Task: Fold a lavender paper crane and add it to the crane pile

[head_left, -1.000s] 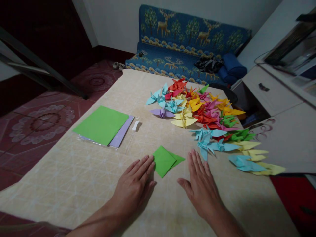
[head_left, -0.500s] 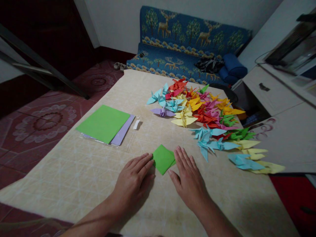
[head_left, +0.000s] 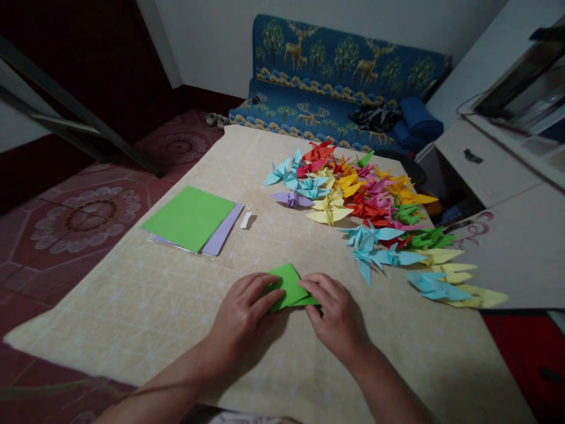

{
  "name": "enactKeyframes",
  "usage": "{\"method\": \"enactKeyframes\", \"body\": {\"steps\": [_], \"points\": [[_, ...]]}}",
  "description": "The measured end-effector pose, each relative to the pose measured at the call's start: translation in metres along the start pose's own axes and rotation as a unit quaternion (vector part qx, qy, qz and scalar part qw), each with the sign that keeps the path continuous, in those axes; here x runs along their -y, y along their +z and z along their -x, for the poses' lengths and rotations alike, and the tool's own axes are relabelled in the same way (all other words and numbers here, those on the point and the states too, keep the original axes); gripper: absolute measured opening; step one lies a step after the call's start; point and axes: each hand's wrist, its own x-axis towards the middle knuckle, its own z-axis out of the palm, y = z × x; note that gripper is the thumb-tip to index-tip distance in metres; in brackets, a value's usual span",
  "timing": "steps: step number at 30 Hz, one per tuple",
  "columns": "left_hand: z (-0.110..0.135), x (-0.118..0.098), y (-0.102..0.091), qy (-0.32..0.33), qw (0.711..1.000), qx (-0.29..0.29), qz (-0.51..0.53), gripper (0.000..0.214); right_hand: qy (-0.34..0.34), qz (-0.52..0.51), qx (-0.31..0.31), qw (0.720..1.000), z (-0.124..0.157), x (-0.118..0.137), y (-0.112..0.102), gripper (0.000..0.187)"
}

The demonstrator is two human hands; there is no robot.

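A small folded square of green origami paper (head_left: 289, 284) lies on the cloth-covered table (head_left: 145, 335) between my hands, with a loose flap at its lower right. My left hand (head_left: 245, 303) grips its left side, fingertips over the top face and thumb mostly hidden behind the fingers. At the right corner my right hand (head_left: 333, 306) has its fingers curled and pinches the flap. Beyond them, to the right, spreads a group of folded paper cranes (head_left: 366, 200) in several colours.
Green sheets (head_left: 189, 218) lie on purple paper (head_left: 223, 229) in a clear sleeve at the left. A small white strip (head_left: 247, 220) is beside them. A blue patterned sofa (head_left: 309, 88) stands behind the table, a white cabinet (head_left: 498, 194) at the right, a ladder (head_left: 75, 112) at the left.
My right hand's flat fingers have curled in onto the paper's right corner. My left fingers have moved onto the paper, which has turned slightly, with its flap showing more.
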Motion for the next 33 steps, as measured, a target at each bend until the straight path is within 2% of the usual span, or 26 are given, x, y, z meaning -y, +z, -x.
{"method": "enactKeyframes", "body": {"steps": [6, 10, 13, 17, 19, 21, 27, 31, 33], "points": [[0.005, 0.001, -0.008, -0.001, 0.999, 0.047, 0.026, 0.018, -0.017, -0.032, 0.043, 0.998, 0.005, 0.010, -0.009, 0.037], [0.007, 0.003, -0.012, -0.005, 0.997, 0.047, 0.054, 0.019, -0.011, -0.050, 0.032, 0.998, 0.004, 0.007, -0.009, 0.032], [0.007, 0.006, -0.012, -0.001, 0.996, 0.037, 0.083, 0.019, 0.036, -0.084, 0.019, 0.996, 0.000, 0.006, -0.009, 0.034], [-0.001, 0.012, -0.014, -0.043, 0.988, 0.008, 0.148, 0.026, 0.066, -0.132, 0.000, 0.989, -0.009, 0.008, -0.011, 0.034], [-0.009, 0.016, -0.017, -0.053, 0.982, -0.010, 0.183, 0.027, 0.056, -0.139, -0.012, 0.989, -0.013, 0.009, -0.011, 0.039], [-0.019, 0.020, -0.021, -0.034, 0.974, -0.018, 0.223, 0.027, 0.044, -0.149, -0.035, 0.987, -0.016, 0.009, -0.010, 0.044], [-0.055, 0.029, -0.034, 0.042, 0.952, 0.048, 0.299, 0.023, -0.054, -0.167, -0.119, 0.977, -0.016, 0.008, -0.014, 0.037], [-0.075, 0.042, -0.032, 0.061, 0.968, 0.046, 0.240, 0.027, -0.108, -0.111, -0.116, 0.981, -0.007, 0.008, -0.013, 0.031], [-0.075, 0.049, -0.030, 0.055, 0.985, 0.053, 0.154, 0.032, -0.124, -0.052, -0.100, 0.986, -0.001, 0.010, -0.009, 0.029]]}}
